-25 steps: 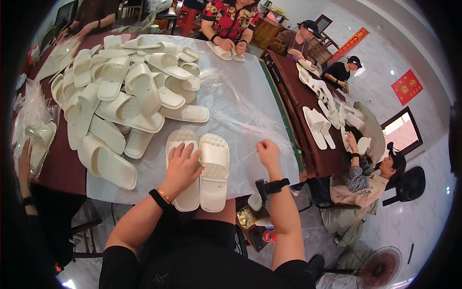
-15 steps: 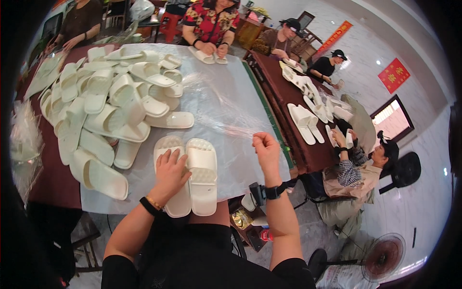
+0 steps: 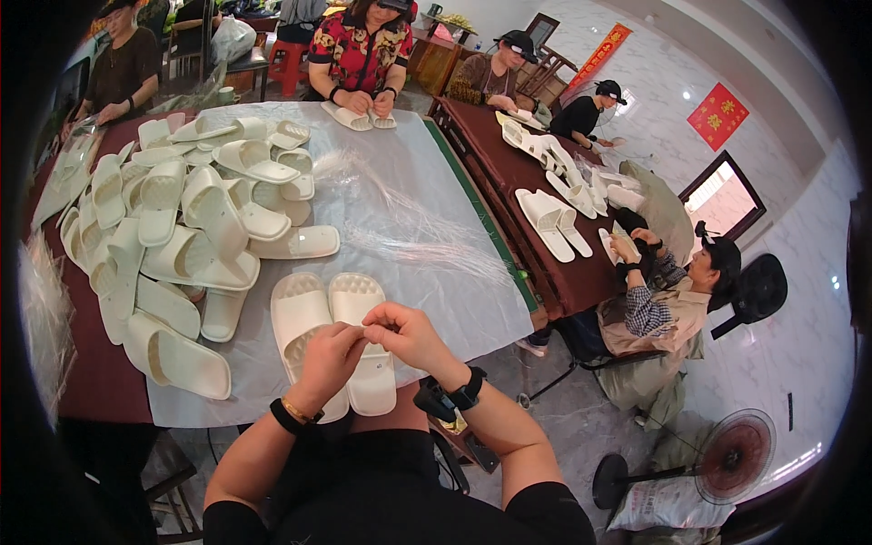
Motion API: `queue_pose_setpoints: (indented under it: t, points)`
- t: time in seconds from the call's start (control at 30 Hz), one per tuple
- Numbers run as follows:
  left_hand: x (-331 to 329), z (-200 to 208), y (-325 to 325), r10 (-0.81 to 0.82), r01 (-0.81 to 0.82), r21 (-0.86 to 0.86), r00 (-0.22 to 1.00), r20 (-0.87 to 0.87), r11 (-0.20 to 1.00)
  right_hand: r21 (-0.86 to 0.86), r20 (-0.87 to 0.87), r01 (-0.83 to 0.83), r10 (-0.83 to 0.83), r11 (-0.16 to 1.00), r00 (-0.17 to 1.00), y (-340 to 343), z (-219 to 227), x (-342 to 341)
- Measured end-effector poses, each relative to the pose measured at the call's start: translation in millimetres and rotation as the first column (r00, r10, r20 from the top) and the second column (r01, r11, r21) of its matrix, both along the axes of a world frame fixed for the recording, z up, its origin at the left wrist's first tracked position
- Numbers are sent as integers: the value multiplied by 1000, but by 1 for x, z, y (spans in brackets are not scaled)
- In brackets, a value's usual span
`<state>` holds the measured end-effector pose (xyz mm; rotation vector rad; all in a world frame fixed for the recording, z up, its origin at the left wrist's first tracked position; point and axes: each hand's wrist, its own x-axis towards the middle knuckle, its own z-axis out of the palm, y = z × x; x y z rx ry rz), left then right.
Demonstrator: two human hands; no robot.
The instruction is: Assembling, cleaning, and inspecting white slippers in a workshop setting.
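In front of me at the table's near edge lies a pair of off-white slippers, a left slipper (image 3: 296, 313) and a right slipper (image 3: 373, 392), side by side. My left hand (image 3: 331, 361) is over their straps with its fingers pinched. My right hand (image 3: 405, 336) meets it there, thumb and forefinger closed, the fingertips of both hands touching. Whatever sits between the fingertips is too small to make out. Beyond the pair, thin clear plastic strands (image 3: 436, 250) lie spread over the white sheet (image 3: 454, 313).
A big heap of off-white slippers (image 3: 218, 209) fills the table's left side. Clear plastic bags (image 3: 50, 318) hang at the left edge. Several people work around; one (image 3: 361, 54) handles slippers across the table. A second brown table (image 3: 509, 186) and a fan (image 3: 736, 454) stand at right.
My right hand has come from the strands at the right to the slippers. My left hand has left its flat rest on the left slipper and now pinches against the right hand.
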<state>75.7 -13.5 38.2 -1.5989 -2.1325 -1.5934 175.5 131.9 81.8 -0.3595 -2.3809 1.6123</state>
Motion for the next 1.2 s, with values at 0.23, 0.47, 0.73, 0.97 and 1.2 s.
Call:
queue_pose_setpoints:
  t: [0.23,0.47,0.73,0.97,1.2]
  points:
    - [1,11,-11,11,-35,69,946,324,997,400,-110,-87,142,912,984,51,-43,-33]
    - [-13,27,-27,-74,-125,267,775,627,955,708,-55,53,-20,705,998,114,-92,-47]
    - [-22,49,-73,-154,-244,362,599,786,900,758,-71,215,-250,615,966,128,-102,-39]
    - [-9,7,-84,-123,-179,240,497,859,954,519,-176,317,-264,794,948,52,-44,-7]
    - [4,-9,-82,-108,-172,210,470,876,962,38,156,2,-8,999,988,-39,-28,29]
